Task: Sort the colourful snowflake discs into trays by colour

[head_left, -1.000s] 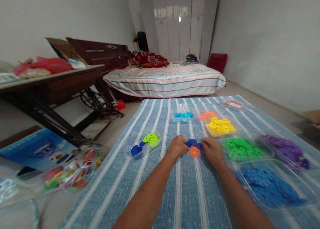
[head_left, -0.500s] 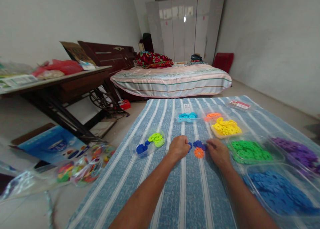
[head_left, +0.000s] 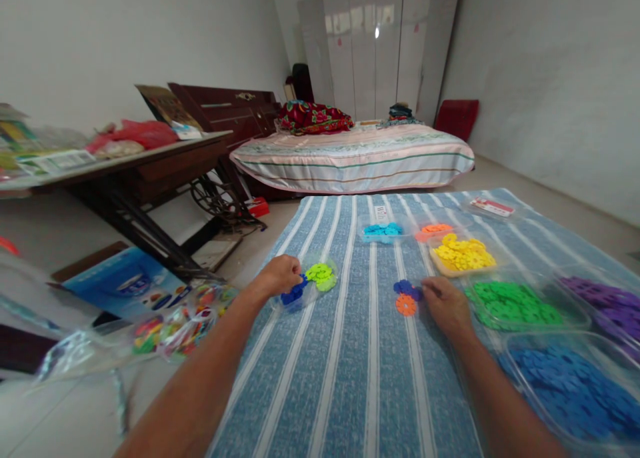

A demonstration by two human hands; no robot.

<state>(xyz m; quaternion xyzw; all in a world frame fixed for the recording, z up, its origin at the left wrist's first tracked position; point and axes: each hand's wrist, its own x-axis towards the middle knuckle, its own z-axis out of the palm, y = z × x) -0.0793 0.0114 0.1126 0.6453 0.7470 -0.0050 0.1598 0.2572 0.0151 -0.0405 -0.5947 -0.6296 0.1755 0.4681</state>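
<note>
My left hand (head_left: 284,275) is closed in a pinch over the small clear box at the left, its fingertips at a dark blue snowflake disc (head_left: 302,281). More dark blue discs (head_left: 291,297) lie in that box, beside lime green ones (head_left: 321,275). My right hand (head_left: 445,301) is closed on the edge of a purple snowflake disc (head_left: 416,293). Joined or touching next to it are a dark blue disc (head_left: 403,287) and an orange disc (head_left: 405,305). My right fingertips partly hide the purple disc.
Clear boxes hold light blue discs (head_left: 383,231), orange discs (head_left: 434,230), yellow discs (head_left: 463,252), green discs (head_left: 515,303), purple discs (head_left: 605,305) and blue discs (head_left: 563,388). A striped cloth (head_left: 350,358) covers the table. A bed (head_left: 350,158) stands beyond it.
My left hand has moved left from beside the orange disc to the small box, and the dark blue disc at its fingers has left the middle. My right hand stays by the cluster.
</note>
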